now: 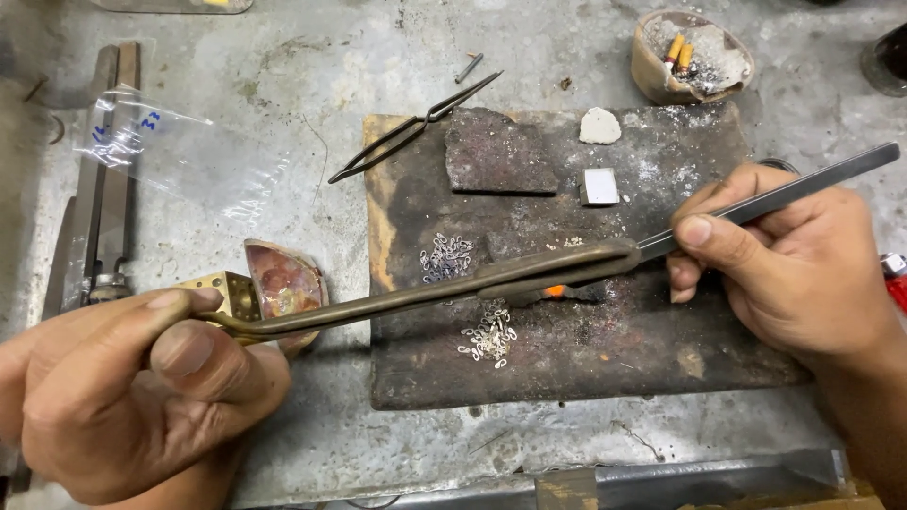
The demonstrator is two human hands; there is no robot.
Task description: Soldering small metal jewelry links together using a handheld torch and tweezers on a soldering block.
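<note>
My left hand (132, 387) grips a brass torch (406, 295) at the lower left; its long curved tube reaches right across a dark scorched soldering board (586, 359). An orange glow (556, 291) shows beneath the tube's tip. My right hand (794, 269) holds long steel tweezers (803, 191) whose points run down to the glowing spot. Two small heaps of silver chain links lie on the board, one (446, 257) above the tube and one (489, 335) below it.
A dark slab (499, 151), a small metal block (599, 186) and a white lump (600, 125) sit on the board's far side. Black tweezers (416, 127) lie beyond it. A shell dish (283, 280), a clear plastic bag (179, 161), an ash bowl (692, 57) and files (94, 198) surround it.
</note>
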